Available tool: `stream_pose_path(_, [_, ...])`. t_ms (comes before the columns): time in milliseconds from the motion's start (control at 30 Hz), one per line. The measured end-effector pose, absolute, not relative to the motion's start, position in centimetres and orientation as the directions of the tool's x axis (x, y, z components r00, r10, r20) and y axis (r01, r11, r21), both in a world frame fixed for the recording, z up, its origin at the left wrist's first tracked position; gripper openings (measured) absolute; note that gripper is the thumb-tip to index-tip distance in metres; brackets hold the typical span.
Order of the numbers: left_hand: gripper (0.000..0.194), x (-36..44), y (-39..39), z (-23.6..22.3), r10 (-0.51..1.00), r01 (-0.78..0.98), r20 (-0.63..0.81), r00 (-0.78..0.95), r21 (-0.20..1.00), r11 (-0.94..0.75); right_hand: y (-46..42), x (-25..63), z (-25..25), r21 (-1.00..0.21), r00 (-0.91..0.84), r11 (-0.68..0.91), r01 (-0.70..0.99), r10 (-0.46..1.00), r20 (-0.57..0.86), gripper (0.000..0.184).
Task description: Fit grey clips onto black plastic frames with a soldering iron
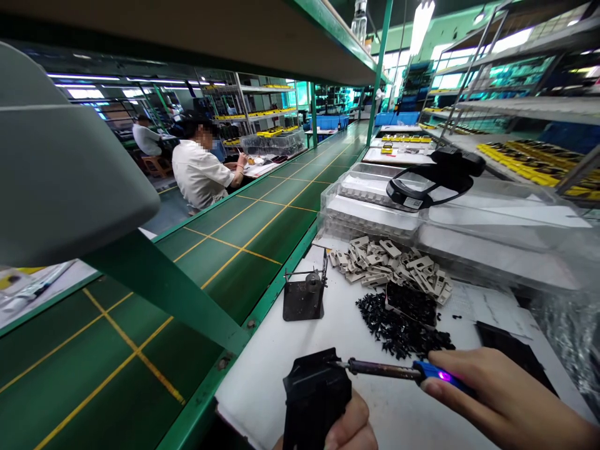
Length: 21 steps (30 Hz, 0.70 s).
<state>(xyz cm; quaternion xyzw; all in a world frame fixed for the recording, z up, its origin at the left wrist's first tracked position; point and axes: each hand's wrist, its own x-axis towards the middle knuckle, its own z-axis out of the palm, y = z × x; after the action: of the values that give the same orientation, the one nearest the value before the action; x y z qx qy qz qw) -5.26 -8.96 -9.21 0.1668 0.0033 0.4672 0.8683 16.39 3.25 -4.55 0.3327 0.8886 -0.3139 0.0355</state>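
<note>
My left hand [349,428] is at the bottom edge of the view, shut around a black plastic housing [316,400]. My right hand [501,394] grips the blue handle of a soldering iron [384,370], which shows a small purple light. The iron's tip meets the upper right side of the housing. Ahead of my hands on the white bench top [262,394] lie a heap of small black plastic parts [398,331] and a pile of grey connector-like parts [389,262]. A black metal soldering iron stand [304,297] stands nearer the bench's left edge.
A green conveyor belt [244,231] with yellow lines runs along the bench's left side, under a low shelf [187,31]. Stacked clear plastic trays [370,203] and a black strap-like device [434,178] lie beyond the parts. A co-worker [199,172] sits across the belt.
</note>
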Motion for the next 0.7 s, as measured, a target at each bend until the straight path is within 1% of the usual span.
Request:
stream_pose_path(100, [0.049,-5.1,-8.9,-9.1,0.814,-0.831,0.202,0.544,0.260,0.491,3.0,16.4,-4.8,-0.545,-0.772,0.567,0.617,0.572,-0.278,0.051])
stream_pose_path(167, [0.051,-5.1,-8.7,-9.2,0.806,-0.823,0.206,0.554,0.277,0.495,2.8,16.5,-4.8,-0.549,-0.773,0.571,0.611,0.580,-0.257,0.051])
stream_pose_path(233, [0.050,-5.1,-8.6,-9.4,0.793,-0.801,0.195,0.577,0.323,0.503,2.6,16.5,-4.7,-0.561,-0.780,0.582,0.589,0.592,-0.205,0.050])
stream_pose_path(300, [0.050,-5.3,-8.7,-9.6,0.784,-0.790,0.194,0.590,0.340,0.510,2.4,16.7,-4.4,-0.586,-0.784,0.591,0.554,0.607,-0.129,0.050])
stream_pose_path(367, [0.050,-5.4,-8.9,-10.0,0.815,-0.823,0.187,0.549,0.290,0.488,2.5,17.0,-4.1,-0.626,-0.785,0.587,0.514,0.615,-0.068,0.050])
stream_pose_path(467, [0.045,-5.8,-9.0,-10.5,0.917,-0.921,0.123,0.380,0.136,0.364,3.7,17.4,-4.4,-0.671,-0.759,0.555,0.492,0.651,-0.018,0.051])
stream_pose_path(533, [0.043,-6.4,-8.7,-10.9,0.963,-0.962,0.052,0.265,0.077,0.261,5.3,17.1,-4.8,-0.640,-0.680,0.525,0.561,0.733,0.005,0.052])
stream_pose_path(633, [0.046,-7.6,-8.0,-11.8,0.986,-0.982,-0.069,0.153,0.106,0.159,8.7,15.1,-5.4,-0.510,-0.516,0.443,0.737,0.856,-0.003,0.053])
stream_pose_path(700, [0.049,-8.3,-7.7,-12.6,0.988,-0.988,-0.127,0.085,0.117,0.100,11.1,12.7,-5.7,-0.419,-0.449,0.403,0.814,0.893,-0.012,0.050])
